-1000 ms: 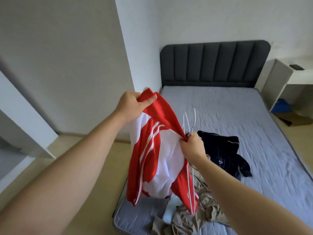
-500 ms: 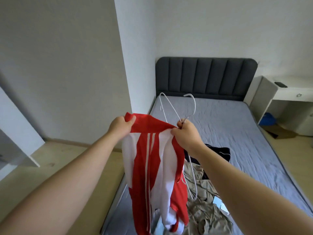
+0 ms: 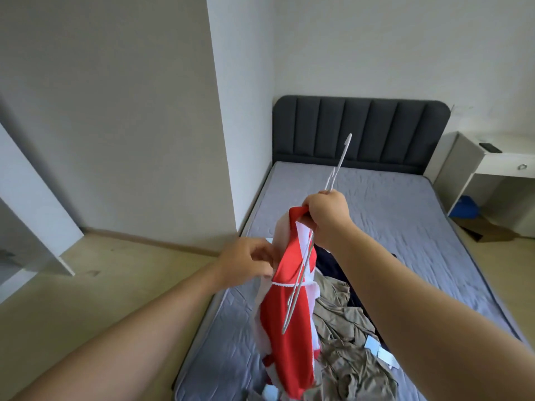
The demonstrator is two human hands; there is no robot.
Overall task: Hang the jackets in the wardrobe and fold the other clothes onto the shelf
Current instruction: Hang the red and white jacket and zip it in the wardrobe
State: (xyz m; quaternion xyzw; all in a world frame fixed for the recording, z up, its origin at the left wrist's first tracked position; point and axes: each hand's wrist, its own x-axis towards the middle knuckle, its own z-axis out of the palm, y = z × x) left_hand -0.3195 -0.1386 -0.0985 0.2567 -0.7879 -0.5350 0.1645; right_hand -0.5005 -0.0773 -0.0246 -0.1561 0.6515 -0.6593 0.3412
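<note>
Over the near end of the bed, right hand is raised, fingers closed round the neck of a white wire hanger and the red top edge of the red-and-white jacket together. Hanger hook sticks up and away toward the dark padded headboard; its lower part slants down across the jacket's red panel. Jacket hangs from that grip, clear of the mattress, bunched and narrow, lower end out of frame at the bottom. Left hand is lower and to the left, fingers curled, pinching the jacket's white side edge. On the bed behind the jacket: crumpled khaki garment with pale blue tags on it, touching a dark navy garment partly hidden by the right forearm. Far right, beside the bed, a white surface carries a dark phone; a blue item and flat cardboard lie on the floor under it.
</note>
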